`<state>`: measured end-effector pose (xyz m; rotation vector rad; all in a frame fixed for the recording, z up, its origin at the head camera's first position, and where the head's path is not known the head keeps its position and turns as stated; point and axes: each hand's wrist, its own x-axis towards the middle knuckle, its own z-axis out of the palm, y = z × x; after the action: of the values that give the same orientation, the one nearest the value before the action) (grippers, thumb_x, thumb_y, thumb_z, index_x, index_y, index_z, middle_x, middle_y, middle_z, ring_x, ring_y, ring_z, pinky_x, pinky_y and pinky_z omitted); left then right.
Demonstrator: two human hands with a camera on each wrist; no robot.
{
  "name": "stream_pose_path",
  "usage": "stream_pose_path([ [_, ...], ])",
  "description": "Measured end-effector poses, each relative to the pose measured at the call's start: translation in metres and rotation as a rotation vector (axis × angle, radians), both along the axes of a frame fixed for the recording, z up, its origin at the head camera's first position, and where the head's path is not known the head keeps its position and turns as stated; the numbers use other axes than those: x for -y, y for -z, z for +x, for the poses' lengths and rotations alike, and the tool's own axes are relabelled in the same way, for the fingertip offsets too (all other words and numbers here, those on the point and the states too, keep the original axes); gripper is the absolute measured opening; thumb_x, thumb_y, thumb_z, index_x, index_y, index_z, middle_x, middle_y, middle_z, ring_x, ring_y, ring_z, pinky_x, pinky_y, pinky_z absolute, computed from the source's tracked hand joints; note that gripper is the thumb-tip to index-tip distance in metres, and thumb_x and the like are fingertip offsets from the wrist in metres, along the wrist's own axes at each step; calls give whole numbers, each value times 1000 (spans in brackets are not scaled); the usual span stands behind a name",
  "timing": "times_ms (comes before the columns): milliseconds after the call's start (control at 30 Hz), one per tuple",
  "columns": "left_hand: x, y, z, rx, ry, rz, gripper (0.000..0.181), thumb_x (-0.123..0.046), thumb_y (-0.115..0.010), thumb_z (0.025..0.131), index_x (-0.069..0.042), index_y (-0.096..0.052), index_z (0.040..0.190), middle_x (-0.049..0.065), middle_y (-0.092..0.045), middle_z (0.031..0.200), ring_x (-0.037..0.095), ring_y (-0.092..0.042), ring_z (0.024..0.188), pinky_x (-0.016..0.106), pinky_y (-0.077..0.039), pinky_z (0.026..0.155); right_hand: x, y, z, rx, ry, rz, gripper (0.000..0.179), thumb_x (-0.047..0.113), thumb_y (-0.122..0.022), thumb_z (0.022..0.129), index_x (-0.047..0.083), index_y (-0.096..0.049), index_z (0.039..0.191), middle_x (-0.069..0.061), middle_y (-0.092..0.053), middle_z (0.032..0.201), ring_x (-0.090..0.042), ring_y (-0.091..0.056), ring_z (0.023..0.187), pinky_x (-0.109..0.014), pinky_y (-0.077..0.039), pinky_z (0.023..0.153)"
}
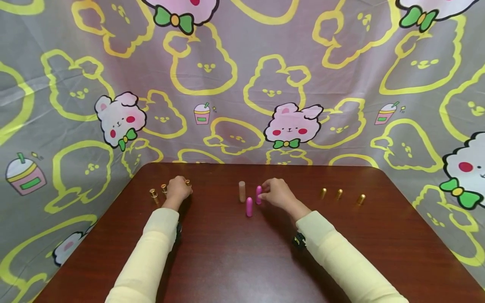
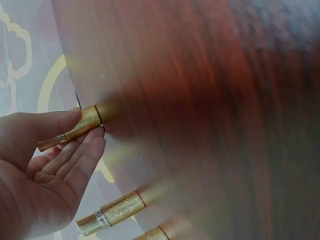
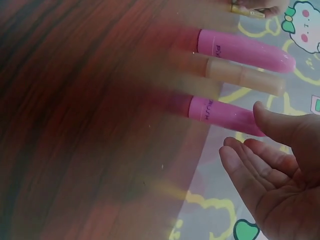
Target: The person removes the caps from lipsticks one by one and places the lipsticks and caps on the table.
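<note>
My left hand [image 1: 178, 192] pinches a gold lipstick tube [image 2: 88, 123] between thumb and fingers; the tube stands upright on the table. Beside it stand another gold tube [image 2: 120, 210] with a narrower silvery-gold upper part and a third gold tube [image 1: 153, 195]. Right of centre, my right hand [image 1: 279, 193] is at a pink, round-topped tube [image 3: 220, 114] with dark lettering. The thumb overlaps its upper end in the right wrist view, while the fingers lie apart from it. A second pink tube [image 1: 249, 207] and a beige cylinder [image 1: 242, 192] stand close by.
Three small gold round-topped pieces [image 1: 339, 194] stand in a row on the right of the brown table [image 1: 235, 256]. A patterned cloth [image 1: 242, 71] rises behind the table's far edge and along both sides.
</note>
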<state>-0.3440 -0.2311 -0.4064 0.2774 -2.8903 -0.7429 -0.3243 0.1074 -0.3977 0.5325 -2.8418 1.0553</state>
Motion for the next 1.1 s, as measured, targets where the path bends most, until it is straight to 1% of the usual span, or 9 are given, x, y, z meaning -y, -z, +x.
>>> stream_pose_path([
  [233,-2,1,0,6,-2,-8,19,-10,-70,79,4,-64,91,21,-65,89,41,-61,85,51,-50,76,4,5,0,16,23,0,16,10,-79,81,1,-71,90,-4,-69,78,-14,-63,70,-31,-53,65],
  [433,-4,3,-1,12,-5,-10,19,-11,-70,79,3,-65,91,21,-65,90,42,-61,87,51,-49,77,5,7,0,11,40,-6,12,10,-78,82,2,-71,88,-4,-68,77,-15,-62,69,-30,-52,62],
  [600,-4,4,-3,7,8,-10,19,-11,-72,78,3,-64,90,21,-65,89,41,-61,85,51,-50,75,4,6,0,3,40,-3,11,9,-78,82,2,-71,87,-4,-68,78,-16,-61,69,-30,-52,62],
  [733,-1,4,-3,-4,22,-20,16,-10,-72,77,2,-63,84,21,-64,86,41,-61,82,51,-50,72,0,3,2,2,39,-21,11,10,-78,83,3,-71,88,-4,-68,78,-16,-62,70,-30,-53,63],
  [833,2,4,-3,-13,34,-28,16,-10,-71,77,2,-61,82,21,-64,85,41,-61,81,51,-50,72,-5,0,4,-7,38,-36,11,10,-77,83,3,-71,88,-3,-68,78,-16,-62,71,-30,-53,64],
  [1100,4,5,-2,-27,39,-12,23,-9,-72,76,4,-61,90,25,-64,91,45,-61,88,52,-49,76,-23,-19,12,-28,35,-82,11,10,-77,83,3,-71,89,-3,-70,79,-16,-64,73,-32,-53,65],
])
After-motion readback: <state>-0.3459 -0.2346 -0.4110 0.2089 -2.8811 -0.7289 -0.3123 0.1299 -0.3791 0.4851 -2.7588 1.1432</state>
